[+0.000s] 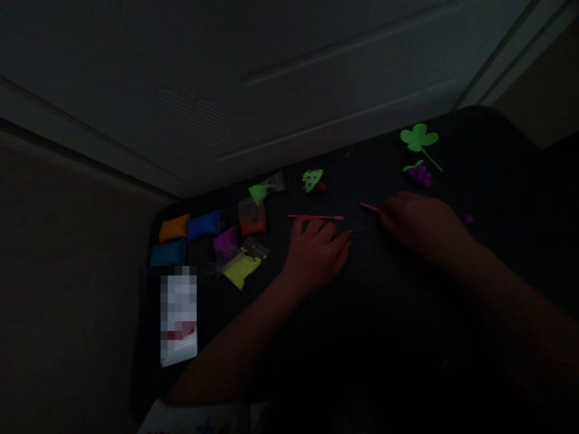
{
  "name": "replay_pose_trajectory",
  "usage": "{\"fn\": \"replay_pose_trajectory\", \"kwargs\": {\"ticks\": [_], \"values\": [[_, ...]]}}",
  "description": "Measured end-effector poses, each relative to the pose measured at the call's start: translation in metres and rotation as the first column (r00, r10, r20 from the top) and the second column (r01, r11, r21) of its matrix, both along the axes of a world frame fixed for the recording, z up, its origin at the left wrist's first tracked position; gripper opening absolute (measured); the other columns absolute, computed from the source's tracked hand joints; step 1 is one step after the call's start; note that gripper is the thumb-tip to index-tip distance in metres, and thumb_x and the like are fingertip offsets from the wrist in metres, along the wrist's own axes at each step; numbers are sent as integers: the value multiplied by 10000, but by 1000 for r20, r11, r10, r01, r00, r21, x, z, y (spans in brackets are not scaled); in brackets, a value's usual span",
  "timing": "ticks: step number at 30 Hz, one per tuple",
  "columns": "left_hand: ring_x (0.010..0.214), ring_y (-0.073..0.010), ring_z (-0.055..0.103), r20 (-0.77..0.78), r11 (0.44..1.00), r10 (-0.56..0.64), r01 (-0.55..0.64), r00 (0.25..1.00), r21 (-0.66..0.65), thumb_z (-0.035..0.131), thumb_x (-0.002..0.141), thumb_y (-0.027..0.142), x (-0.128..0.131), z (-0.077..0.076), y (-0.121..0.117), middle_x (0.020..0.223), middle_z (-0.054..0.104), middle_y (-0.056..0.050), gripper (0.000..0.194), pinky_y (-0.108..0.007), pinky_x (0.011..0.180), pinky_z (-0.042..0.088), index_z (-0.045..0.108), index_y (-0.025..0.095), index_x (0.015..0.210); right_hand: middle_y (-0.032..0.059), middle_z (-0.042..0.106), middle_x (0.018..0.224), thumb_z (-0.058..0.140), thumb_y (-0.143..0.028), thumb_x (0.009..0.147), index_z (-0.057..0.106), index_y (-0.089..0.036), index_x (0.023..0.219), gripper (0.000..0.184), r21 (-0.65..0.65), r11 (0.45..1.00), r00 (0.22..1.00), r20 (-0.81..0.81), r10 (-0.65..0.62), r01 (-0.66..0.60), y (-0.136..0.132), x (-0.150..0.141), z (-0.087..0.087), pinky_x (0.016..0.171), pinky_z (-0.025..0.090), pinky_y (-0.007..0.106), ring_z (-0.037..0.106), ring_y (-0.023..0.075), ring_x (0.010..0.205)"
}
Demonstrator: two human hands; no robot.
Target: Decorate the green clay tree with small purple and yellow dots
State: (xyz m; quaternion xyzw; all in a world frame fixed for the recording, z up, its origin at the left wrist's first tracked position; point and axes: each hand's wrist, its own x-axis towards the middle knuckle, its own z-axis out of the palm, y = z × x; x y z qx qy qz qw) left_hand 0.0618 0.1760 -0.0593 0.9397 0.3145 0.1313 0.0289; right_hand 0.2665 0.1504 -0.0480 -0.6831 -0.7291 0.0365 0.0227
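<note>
In the dim head view, my right hand (414, 223) is closed on a thin pink clay tool (370, 207), whose tip sticks out to the left. My left hand (316, 250) rests on the dark table with its fingers bent and apart and holds nothing that I can see. Just beyond its fingertips lies a second pink stick (332, 217). Past that stands a clay mushroom (313, 180) with a green spotted cap and red stem. Beyond my right hand are a purple clay grape bunch (420, 175) and a green clover (419, 138) with a stem.
Opened bags of green (259, 191), red (253, 225), purple (225, 242) and yellow clay (243, 268) lie to the left. Farther left are orange (175, 228), blue (203, 225) and teal packs (168, 253), plus a blurred white phone-like object (180, 352). A pale panel (316, 90) borders the table (375, 277).
</note>
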Motion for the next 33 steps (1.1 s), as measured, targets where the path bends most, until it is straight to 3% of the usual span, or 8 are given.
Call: {"fn": "replay_pose_trajectory", "kwargs": {"ticks": [5, 8, 13, 21, 33], "values": [[826, -196, 484, -13, 999, -21, 21, 1000, 32, 432, 821, 309, 0, -1, -1, 821, 603, -27, 255, -448, 845, 289, 605, 244, 997, 51, 596, 727, 342, -354, 847, 528, -177, 849, 257, -52, 998, 995, -92, -41, 36, -1, -8, 0, 510, 296, 253, 547, 165, 614], [815, -193, 486, -20, 998, -32, 33, 999, 53, 424, 825, 301, 1, -1, -2, 807, 600, -28, 260, -441, 846, 291, 600, 232, 1003, 23, 596, 687, 339, -359, 851, 499, -198, 884, 229, -133, 991, 980, -197, -9, -18, -4, -14, 1, 474, 276, 234, 534, 139, 540], [808, -193, 490, -37, 996, -38, 41, 999, 84, 409, 831, 290, 1, -3, -4, 792, 593, -34, 264, -433, 844, 298, 596, 219, 1002, 17, 607, 764, 338, -348, 861, 464, -206, 914, 197, -141, 985, 964, -258, 60, -99, -7, -18, 2, 487, 300, 219, 559, 128, 591], [808, -191, 490, -51, 994, -41, 46, 998, 104, 396, 835, 284, 2, -4, -5, 801, 588, -36, 266, -422, 848, 303, 588, 209, 1004, 23, 570, 626, 328, -361, 859, 459, -199, 869, 208, -138, 973, 976, -137, 167, -186, -10, -21, 3, 473, 268, 238, 525, 155, 516], [811, -190, 487, -65, 992, -44, 51, 997, 113, 387, 838, 282, 2, -6, -5, 809, 591, -33, 277, -415, 842, 308, 572, 211, 1032, 43, 578, 628, 331, -286, 850, 454, -186, 815, 163, -101, 961, 966, -2, 258, -257, -13, -29, 3, 484, 215, 263, 534, 185, 531]]}}
